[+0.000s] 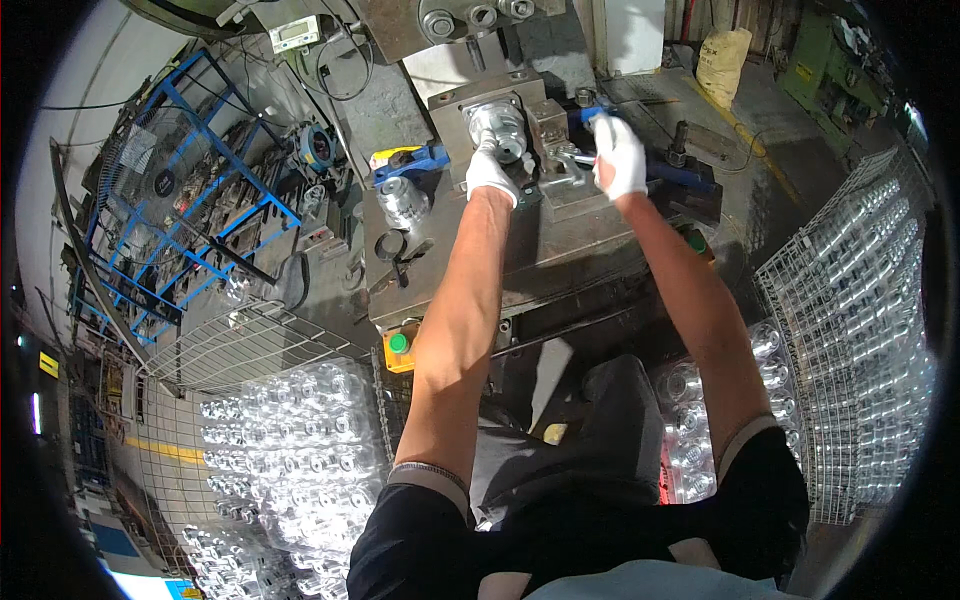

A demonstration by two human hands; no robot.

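Note:
A shiny, round metal casting (505,132) sits in the steel fixture (455,118) on the machine table. My left hand (489,176), in a white glove, has its fingers closed against the near left side of that casting. To its right, my gloved right hand (621,160) is curled beside a small metal clamp (568,165); its fingers hide whatever they grip. A blue-handled tool (585,114) lies just behind the right hand. Another metal casting (404,203) stands upright on the table, left of my left forearm, near a blue air gun (425,160).
Wire cages holding many stacked castings stand at lower left (300,430) and right (850,330). A yellow box with a green button (400,345) is at the table's front edge. The machine head (455,22) hangs above the fixture. A fan (160,180) stands far left.

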